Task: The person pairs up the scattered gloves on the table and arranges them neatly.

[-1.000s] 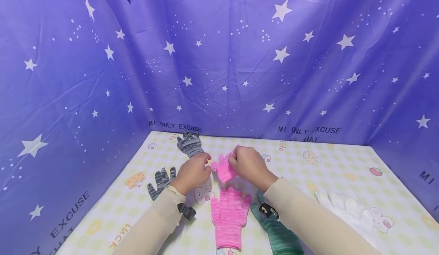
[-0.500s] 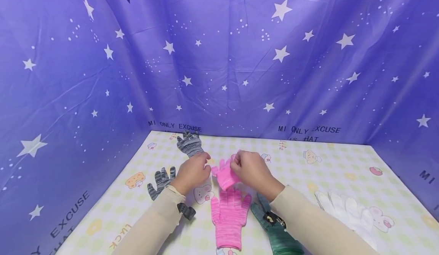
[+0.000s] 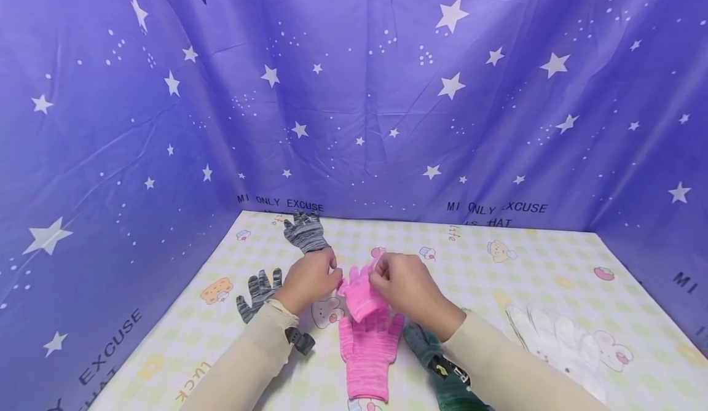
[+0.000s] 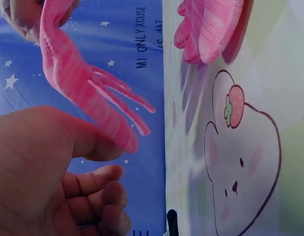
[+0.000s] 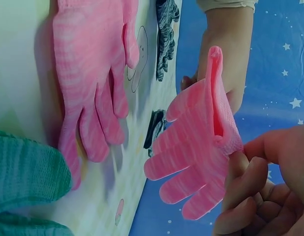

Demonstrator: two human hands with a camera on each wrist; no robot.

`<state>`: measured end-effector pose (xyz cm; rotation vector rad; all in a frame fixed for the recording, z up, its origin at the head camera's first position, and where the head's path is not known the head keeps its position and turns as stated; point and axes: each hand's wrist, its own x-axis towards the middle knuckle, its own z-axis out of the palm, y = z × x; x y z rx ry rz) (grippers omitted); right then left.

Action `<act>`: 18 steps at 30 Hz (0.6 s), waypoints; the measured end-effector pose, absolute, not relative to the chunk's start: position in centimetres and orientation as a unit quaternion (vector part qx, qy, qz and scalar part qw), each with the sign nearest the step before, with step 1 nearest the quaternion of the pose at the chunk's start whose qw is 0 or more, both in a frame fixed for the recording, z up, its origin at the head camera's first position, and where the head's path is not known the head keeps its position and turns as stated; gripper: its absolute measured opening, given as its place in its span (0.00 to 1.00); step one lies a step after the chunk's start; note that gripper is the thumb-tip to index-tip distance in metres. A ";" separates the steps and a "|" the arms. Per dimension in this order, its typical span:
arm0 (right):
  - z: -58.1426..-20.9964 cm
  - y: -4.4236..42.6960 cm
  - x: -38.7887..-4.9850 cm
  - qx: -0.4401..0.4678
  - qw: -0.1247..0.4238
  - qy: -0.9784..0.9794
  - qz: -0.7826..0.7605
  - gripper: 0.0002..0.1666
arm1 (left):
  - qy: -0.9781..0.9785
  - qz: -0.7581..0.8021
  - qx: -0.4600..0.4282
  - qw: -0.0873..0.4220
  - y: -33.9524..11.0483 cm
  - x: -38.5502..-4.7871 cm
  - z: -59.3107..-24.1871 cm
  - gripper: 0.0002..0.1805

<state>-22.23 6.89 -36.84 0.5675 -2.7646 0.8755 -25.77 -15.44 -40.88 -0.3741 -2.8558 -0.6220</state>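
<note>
My right hand (image 3: 406, 282) pinches the cuff edge of a pink knitted glove (image 3: 365, 297), held above the table. The right wrist view shows the cuff opening and the glove's fingers (image 5: 179, 162) hanging spread. My left hand (image 3: 312, 279) is beside this glove, its fingers loosely bent. In the left wrist view, a glove fingertip (image 4: 125, 140) overlaps the left thumb tip (image 4: 110, 152); whether they touch is unclear. Below the held glove, a second pink glove (image 3: 367, 362) lies flat, its fingers partly covered in the head view.
Two grey-striped gloves (image 3: 306, 233) lie on the left, one partly behind my left arm. A green glove (image 3: 423, 340) lies under my right forearm, and white gloves (image 3: 558, 343) at the right. A starry purple curtain (image 3: 354, 91) surrounds the checked tabletop (image 3: 475, 288).
My right hand has come nearer my body with the pink glove, which now overlaps the fingers of the flat pink glove. The left hand has stayed nearly still.
</note>
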 end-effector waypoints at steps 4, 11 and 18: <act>-36.9 7.1 -21.8 0.191 0.090 -0.929 0.302 0.15 | -0.965 -0.209 -0.122 0.101 -15.5 -25.6 -40.8 0.10; -37.0 7.5 -20.9 0.185 0.086 -0.927 0.315 0.14 | -0.962 -0.216 -0.133 0.105 -15.6 -25.3 -40.6 0.10; -37.3 8.1 -19.8 0.186 0.082 -0.926 0.319 0.14 | -0.966 -0.202 -0.145 0.076 -15.7 -23.8 -39.9 0.05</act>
